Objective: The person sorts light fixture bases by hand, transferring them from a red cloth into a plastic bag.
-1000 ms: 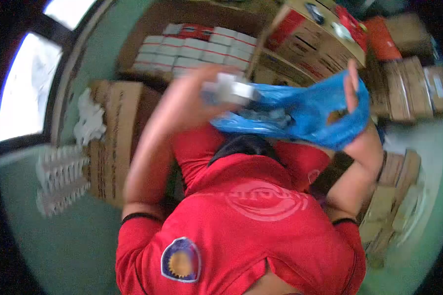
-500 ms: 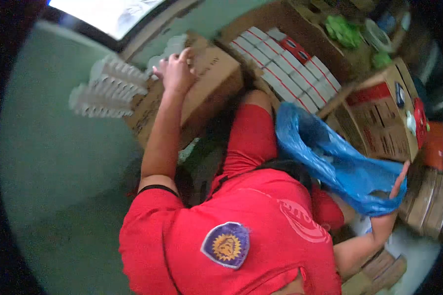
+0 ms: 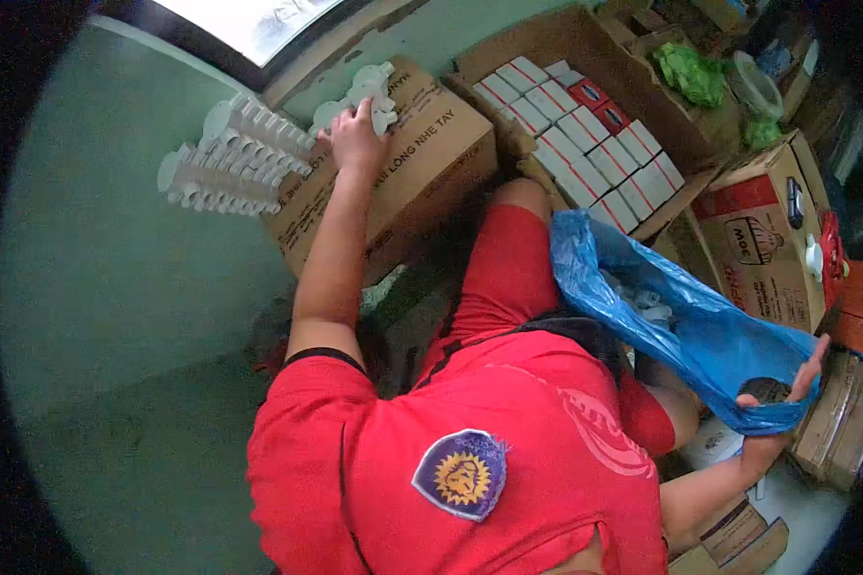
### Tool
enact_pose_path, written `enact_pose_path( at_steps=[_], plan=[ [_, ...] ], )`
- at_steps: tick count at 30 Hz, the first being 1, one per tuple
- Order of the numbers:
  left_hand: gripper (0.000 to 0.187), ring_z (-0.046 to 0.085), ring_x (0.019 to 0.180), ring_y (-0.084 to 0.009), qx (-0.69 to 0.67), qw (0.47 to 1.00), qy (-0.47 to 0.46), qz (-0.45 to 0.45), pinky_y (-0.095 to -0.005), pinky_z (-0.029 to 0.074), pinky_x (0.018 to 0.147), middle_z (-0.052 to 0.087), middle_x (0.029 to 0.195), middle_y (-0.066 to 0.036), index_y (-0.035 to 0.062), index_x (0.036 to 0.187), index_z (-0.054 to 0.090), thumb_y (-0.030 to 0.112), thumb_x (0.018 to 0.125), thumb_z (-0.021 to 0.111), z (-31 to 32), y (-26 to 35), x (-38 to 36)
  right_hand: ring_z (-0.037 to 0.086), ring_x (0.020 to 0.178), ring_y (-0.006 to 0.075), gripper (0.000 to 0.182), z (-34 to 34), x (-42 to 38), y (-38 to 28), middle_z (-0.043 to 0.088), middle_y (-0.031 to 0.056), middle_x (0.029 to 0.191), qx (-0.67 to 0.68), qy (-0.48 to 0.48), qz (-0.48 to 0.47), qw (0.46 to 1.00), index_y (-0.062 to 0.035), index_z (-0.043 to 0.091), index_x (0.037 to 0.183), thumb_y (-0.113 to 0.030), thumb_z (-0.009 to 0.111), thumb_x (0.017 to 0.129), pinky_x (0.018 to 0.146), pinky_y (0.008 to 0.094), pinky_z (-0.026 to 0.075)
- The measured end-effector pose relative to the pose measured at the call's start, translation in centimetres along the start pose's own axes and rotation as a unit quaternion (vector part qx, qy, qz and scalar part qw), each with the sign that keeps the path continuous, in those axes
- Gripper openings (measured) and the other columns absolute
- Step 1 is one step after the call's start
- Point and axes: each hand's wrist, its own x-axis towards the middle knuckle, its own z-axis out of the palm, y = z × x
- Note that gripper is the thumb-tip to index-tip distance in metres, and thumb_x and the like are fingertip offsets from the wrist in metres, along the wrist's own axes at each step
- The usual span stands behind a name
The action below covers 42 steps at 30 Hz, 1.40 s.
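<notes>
My left hand (image 3: 358, 142) is on top of a large brown carton (image 3: 422, 144), its fingers against a small group of white round plastic parts (image 3: 372, 88). Stacks of similar white parts (image 3: 240, 153) stand at the carton's left end, beside the wall. On the right, my right hand (image 3: 786, 393) is at the rim of a blue plastic bag (image 3: 729, 355), fingers apart and partly inside it, with the bag's edge across the hand. Some white parts (image 3: 647, 305) lie inside the bag.
An open carton (image 3: 508, 43) holds several white boxes (image 3: 585, 129) with red stripes. Right of it are a printed carton (image 3: 762, 244), a green bag (image 3: 690, 75) and flat brown packs (image 3: 839, 412). A green wall (image 3: 115, 287) bounds the left side.
My left hand has come down onto the white parts on the carton. The whole view has shifted slightly, and my right hand's fingers have spread at the bag's rim.
</notes>
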Motion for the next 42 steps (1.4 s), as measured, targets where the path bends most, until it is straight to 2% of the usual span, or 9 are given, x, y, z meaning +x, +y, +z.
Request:
enact_pose_path(
  at_steps=[10, 12, 15, 20, 24, 28, 32, 34, 42],
  plan=[
    [0.062, 0.069, 0.097, -0.0244, -0.252, 0.966, -0.015, 0.047, -0.0462, 0.051, 0.09, 0.072, 0.107, -0.01, 0.016, 0.131, 0.061, 0.029, 0.075, 0.081, -5.5, 2.1, -2.9, 0.033, 0.143, 0.0359, 0.122, 1.2, 0.1, 0.9, 0.023, 0.0202, 0.162, 0.029, -0.047, -0.007, 0.998, -0.0151, 0.022, 0.159, -0.078, 0.07, 0.066, 0.116, 0.0476, 0.028],
    [0.054, 0.066, 0.1, -0.0172, -0.573, 0.789, -0.186, 0.124, -0.0299, 0.053, 0.085, 0.07, 0.109, -0.012, 0.0021, 0.131, 0.057, 0.007, 0.081, 0.076, -8.0, 6.8, -5.0, 0.03, 0.145, 0.0374, 0.126, 0.7, 1.0, 0.6, 0.022, 0.0224, 0.162, -0.003, -0.062, -0.045, 0.997, -0.0152, 0.023, 0.159, -0.077, 0.074, 0.062, 0.117, 0.048, 0.025],
    [0.06, 0.065, 0.107, -0.0211, -0.715, 0.573, -0.334, 0.22, -0.0342, 0.052, 0.095, 0.067, 0.117, -0.014, -0.0044, 0.133, 0.053, 0.009, 0.079, 0.076, -13.0, 15.8, -11.4, 0.024, 0.148, 0.043, 0.125, -0.2, 1.3, -1.7, 0.016, 0.0256, 0.163, -0.008, -0.062, -0.054, 0.997, -0.0231, 0.021, 0.159, -0.078, 0.074, 0.06, 0.118, 0.0515, 0.023],
    [0.065, 0.065, 0.109, -0.0328, -0.533, 0.598, -0.287, 0.526, -0.042, 0.049, 0.096, 0.068, 0.117, -0.015, 0.0094, 0.131, 0.06, 0.021, 0.071, 0.083, -16.0, 26.0, -18.5, 0.02, 0.148, 0.0484, 0.125, 0.2, 0.8, -1.3, 0.009, 0.0287, 0.163, 0.041, -0.04, -0.03, 0.998, -0.0322, 0.018, 0.16, -0.08, 0.073, 0.058, 0.117, 0.0554, 0.022],
    [0.059, 0.064, 0.104, -0.0365, -0.57, 0.613, -0.157, 0.524, -0.0438, 0.049, 0.091, 0.07, 0.109, -0.015, 0.0093, 0.129, 0.061, 0.022, 0.074, 0.081, -14.9, 25.6, -16.6, 0.019, 0.148, 0.0495, 0.125, -2.3, -1.4, 6.5, 0.008, 0.0292, 0.163, 0.148, -0.006, 0.394, 0.907, -0.0346, 0.005, 0.16, -0.079, 0.071, 0.064, 0.117, 0.0579, 0.022],
    [0.044, 0.069, 0.094, -0.0208, -0.463, 0.828, -0.062, 0.311, -0.0324, 0.054, 0.083, 0.073, 0.106, -0.012, 0.0044, 0.119, 0.067, 0.013, 0.078, 0.079, -9.9, 17.2, -8.2, 0.017, 0.148, 0.0486, 0.123, -1.5, -0.5, -0.9, 0.005, 0.0252, 0.164, 0.03, -0.048, -0.034, 0.998, -0.0399, -0.003, 0.159, -0.077, 0.07, 0.067, 0.116, 0.0628, 0.021],
    [0.054, 0.067, 0.11, -0.0259, -0.154, 0.981, -0.035, 0.117, -0.0405, 0.051, 0.091, 0.072, 0.115, -0.005, 0.0221, 0.129, 0.062, 0.038, 0.081, 0.08, -9.1, 5.7, -2.7, 0.015, 0.15, 0.0464, 0.121, -0.9, -0.6, -0.5, 0.006, 0.0214, 0.166, 0.031, -0.05, -0.015, 0.998, -0.0415, 0.0, 0.159, -0.078, 0.069, 0.066, 0.116, 0.0653, 0.019],
    [0.06, 0.063, 0.116, -0.0325, -0.005, 0.998, -0.049, 0.044, -0.055, 0.047, 0.093, 0.064, 0.131, -0.005, 0.0322, 0.135, 0.056, 0.042, 0.08, 0.076, -6.4, 0.8, -0.6, 0.015, 0.15, 0.0461, 0.121, -0.6, -0.5, -0.9, 0.007, 0.0215, 0.165, 0.039, -0.055, -0.012, 0.998, -0.0415, 0.0, 0.159, -0.077, 0.069, 0.066, 0.116, 0.0646, 0.019],
    [0.067, 0.06, 0.12, -0.0356, 0.064, 0.989, -0.134, -0.002, -0.0532, 0.049, 0.096, 0.06, 0.135, -0.01, 0.0292, 0.14, 0.05, 0.036, 0.078, 0.074, -2.4, -2.3, 1.9, 0.018, 0.149, 0.047, 0.121, -0.3, 0.2, -0.9, 0.008, 0.0246, 0.164, 0.04, -0.061, -0.017, 0.997, -0.0397, 0.001, 0.159, -0.071, 0.073, 0.067, 0.118, 0.0565, 0.023]
  ],
)
